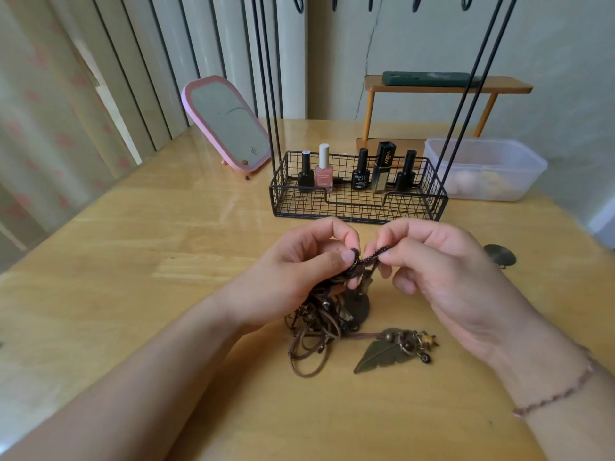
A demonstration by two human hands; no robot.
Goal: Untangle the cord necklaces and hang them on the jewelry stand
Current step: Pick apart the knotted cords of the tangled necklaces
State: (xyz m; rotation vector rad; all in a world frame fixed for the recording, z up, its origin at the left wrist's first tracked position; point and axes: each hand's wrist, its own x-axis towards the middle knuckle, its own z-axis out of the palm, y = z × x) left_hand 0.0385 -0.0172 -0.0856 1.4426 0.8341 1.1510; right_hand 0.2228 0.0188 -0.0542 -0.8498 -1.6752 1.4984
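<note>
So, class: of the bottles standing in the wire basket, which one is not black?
The pink nail polish bottle, second from the left in the wire basket. It has a white cap and clear pink body; the other bottles are black.

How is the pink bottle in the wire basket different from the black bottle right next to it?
The pink bottle has a white cap and see-through sides showing pink polish; the black bottle is dark all over, with a black cap. The pink bottle looks wider and squarer, the black bottle slimmer and rounder. Both stand upright at the back of the wire basket.
</note>
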